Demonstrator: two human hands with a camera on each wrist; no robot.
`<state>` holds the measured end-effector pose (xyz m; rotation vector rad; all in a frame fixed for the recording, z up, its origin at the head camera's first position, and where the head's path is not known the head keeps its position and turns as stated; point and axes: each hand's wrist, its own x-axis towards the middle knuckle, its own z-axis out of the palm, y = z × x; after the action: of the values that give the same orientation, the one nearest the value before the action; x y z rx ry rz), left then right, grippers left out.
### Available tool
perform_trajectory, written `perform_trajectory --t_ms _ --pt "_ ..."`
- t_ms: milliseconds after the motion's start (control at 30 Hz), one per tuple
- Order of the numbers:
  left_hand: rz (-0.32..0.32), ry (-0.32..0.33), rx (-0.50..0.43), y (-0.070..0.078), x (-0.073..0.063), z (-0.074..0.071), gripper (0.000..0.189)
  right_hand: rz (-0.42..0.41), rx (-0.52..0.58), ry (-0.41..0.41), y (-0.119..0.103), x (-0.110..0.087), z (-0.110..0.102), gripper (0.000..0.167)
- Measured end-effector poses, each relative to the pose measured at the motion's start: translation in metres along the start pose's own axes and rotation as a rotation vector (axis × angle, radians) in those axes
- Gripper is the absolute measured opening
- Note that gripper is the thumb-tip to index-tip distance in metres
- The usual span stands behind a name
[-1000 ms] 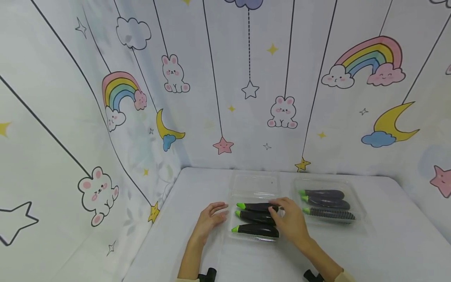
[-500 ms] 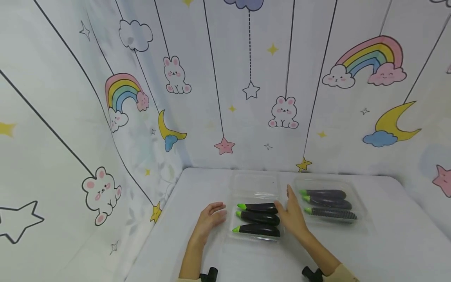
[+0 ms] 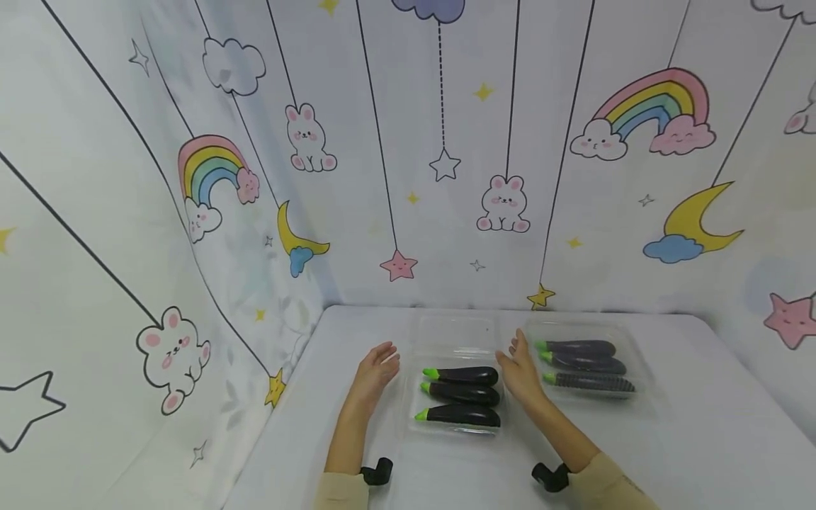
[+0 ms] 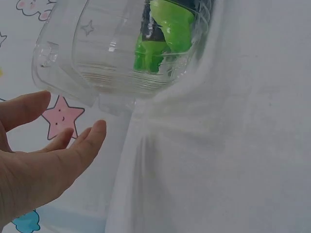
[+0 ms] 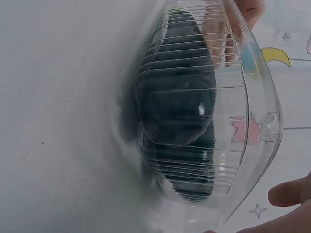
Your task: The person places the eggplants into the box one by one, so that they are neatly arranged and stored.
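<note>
Three dark eggplants (image 3: 460,394) with bright green stem ends lie side by side in a clear plastic box (image 3: 465,429). Its hinged lid (image 3: 454,334) is laid back, away from me. My left hand (image 3: 375,374) is just off the box's left side, fingers loosely spread and holding nothing. In the left wrist view, its fingertips are near the corner of the box (image 4: 116,85). My right hand (image 3: 523,374) stands at the right side, fingers extended, nothing in its grasp. The right wrist view shows the eggplants' rounded ends (image 5: 180,102) through the box's ribbed wall.
To the right, a second clear box (image 3: 647,382) with its lid over it holds three more eggplants (image 3: 583,364). The white-covered table ends at a curtain (image 3: 440,234) printed with rabbits, rainbows and stars.
My right hand has let go of the eggplants' right ends and drawn aside to the right. The left hand has shifted slightly forward. The eggplants stay in the box.
</note>
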<state>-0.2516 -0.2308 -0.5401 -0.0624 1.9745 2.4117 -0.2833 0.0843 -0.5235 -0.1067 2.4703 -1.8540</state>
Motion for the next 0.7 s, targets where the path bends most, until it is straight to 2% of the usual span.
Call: perform_trajectory --t_ms 233,400,533,700 --pt "-0.008 -0.006 -0.053 -0.002 0.022 0.009 0.063 0.093 0.110 0.003 0.000 0.011 0.004 0.079" --pt "-0.042 -0.026 -0.104 -0.006 0.034 0.017 0.062 0.133 0.106 -0.002 0.000 0.014 0.003 0.077" --pt "-0.053 -0.026 -0.158 -0.009 0.041 0.021 0.063 0.138 0.109 -0.002 0.000 0.015 0.004 0.075" --pt "-0.025 0.006 -0.256 -0.017 0.049 0.025 0.065 0.128 0.199 -0.009 0.005 0.019 0.006 0.069"
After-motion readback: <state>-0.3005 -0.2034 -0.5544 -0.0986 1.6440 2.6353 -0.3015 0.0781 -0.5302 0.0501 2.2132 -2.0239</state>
